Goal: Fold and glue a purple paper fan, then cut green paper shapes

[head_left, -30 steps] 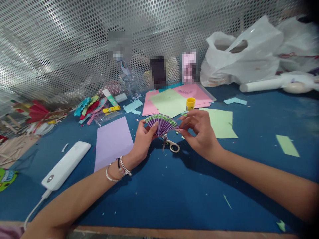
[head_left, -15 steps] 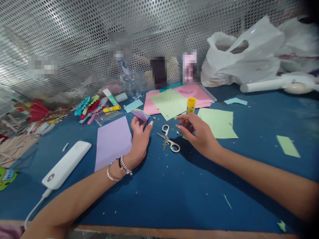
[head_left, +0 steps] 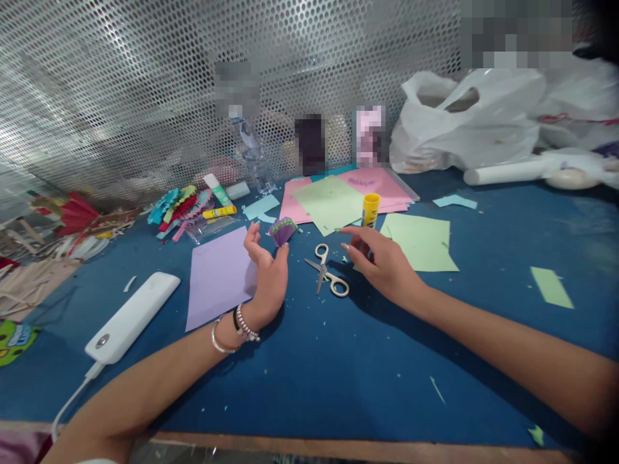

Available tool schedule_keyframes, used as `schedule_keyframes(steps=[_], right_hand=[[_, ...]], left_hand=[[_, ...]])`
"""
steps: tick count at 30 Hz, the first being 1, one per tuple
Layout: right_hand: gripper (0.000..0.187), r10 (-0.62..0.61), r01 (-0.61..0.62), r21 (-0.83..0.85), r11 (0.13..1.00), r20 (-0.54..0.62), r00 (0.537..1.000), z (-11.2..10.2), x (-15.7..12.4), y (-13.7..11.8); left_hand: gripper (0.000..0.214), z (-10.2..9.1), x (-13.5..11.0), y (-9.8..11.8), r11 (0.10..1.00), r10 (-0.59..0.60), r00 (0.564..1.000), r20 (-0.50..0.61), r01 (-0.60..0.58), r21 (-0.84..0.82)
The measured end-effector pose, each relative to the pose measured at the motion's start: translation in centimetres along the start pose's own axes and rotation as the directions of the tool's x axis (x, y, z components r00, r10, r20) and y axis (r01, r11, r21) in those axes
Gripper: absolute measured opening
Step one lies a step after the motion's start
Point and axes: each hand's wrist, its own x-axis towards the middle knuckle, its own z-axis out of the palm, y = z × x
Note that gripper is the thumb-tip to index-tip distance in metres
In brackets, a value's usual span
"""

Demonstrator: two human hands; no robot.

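Mid-frame: one fan (head_left: 282,232), one pair of scissors (head_left: 322,268); left hand (head_left: 269,277) half-opened, right hand (head_left: 384,259) loosely curled, holds unclear; blue tabletop (head_left: 314,374) backed by perforated sheeting (head_left: 145,64).

The left hand (head_left: 271,278) has opened, and the purple fan (head_left: 282,234) it gripped now sits by its thumb tip.

No word can be read for certain. The pale lettering on the green packet (head_left: 18,343) at the worktop's (head_left: 290,393) left edge is blurred. Print on the upright yellow glue stick (head_left: 371,208) and the lying yellow stick (head_left: 219,212) is too small. A round mark on the white power bank (head_left: 138,312) stays unreadable.
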Motion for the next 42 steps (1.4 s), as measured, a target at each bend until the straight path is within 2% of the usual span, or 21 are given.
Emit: schedule_keyframes(steps=[7,13,15,18,20,22,27,31,34,38,40,42], right_hand=[[0.026,-0.034,0.056,-0.369,0.928,0.067,0.997,-0.2,0.3,0.1],[0.03,-0.034,0.122,-0.552,0.825,0.167,0.985,0.4,1.6,-1.0],[0.03,-0.022,0.151,-0.605,0.782,0.215,0.976,0.8,2.3,-1.4],[0.029,0.013,0.173,-0.671,0.721,0.262,0.965,1.3,3.3,-1.6],[0.028,0.044,0.175,-0.711,0.681,0.278,0.959,1.4,3.9,-1.7],[0.026,0.073,0.174,-0.745,0.644,0.286,0.955,1.3,4.3,-1.9],[0.02,0.091,0.211,-0.784,0.583,0.321,0.943,-0.1,4.4,-2.9],[0.021,0.055,0.264,-0.779,0.568,0.356,0.933,-1.8,4.1,-3.5],[0.027,0.028,0.277,-0.777,0.566,0.354,0.935,-2.6,4.4,-3.6],[0.03,-0.011,0.307,-0.746,0.591,0.373,0.928,-3.0,4.4,-3.6],[0.03,-0.036,0.349,-0.708,0.614,0.417,0.908,-3.0,3.8,-3.6],[0.029,-0.068,0.401,-0.658,0.638,0.47,0.88,-3.0,2.7,-3.6]], left_hand=[[0.044,0.3,-0.1,0.0,0.991,0.133,0.99,0.054,-0.132,-0.024],[0.048,0.7,0.1,-0.8,0.964,0.168,0.977,0.128,-0.19,0.188],[0.057,0.7,0.4,-1.0,0.942,0.209,0.956,0.206,-0.253,0.222],[0.066,0.3,1.1,-1.4,0.878,0.279,0.888,0.366,-0.391,0.277],[0.065,-0.2,1.8,-1.7,0.842,0.299,0.86,0.414,-0.442,0.31],[0.063,-0.7,2.6,-1.9,0.821,0.301,0.857,0.418,-0.456,0.344],[0.063,-2.5,3.3,-1.1,0.774,0.294,0.846,0.445,-0.484,0.408],[0.06,-4.0,2.5,0.5,0.741,0.283,0.822,0.494,-0.514,0.431],[0.055,-5.1,2.1,0.8,0.72,0.244,0.808,0.537,-0.522,0.457],[0.056,-7.9,3.9,-0.8,0.707,0.165,0.786,0.596,-0.516,0.484],[0.068,-10.2,5.5,-2.1,0.703,0.124,0.781,0.612,-0.505,0.501],[0.085,-12.6,6.6,-3.4,0.702,0.046,0.758,0.651,-0.488,0.518]])
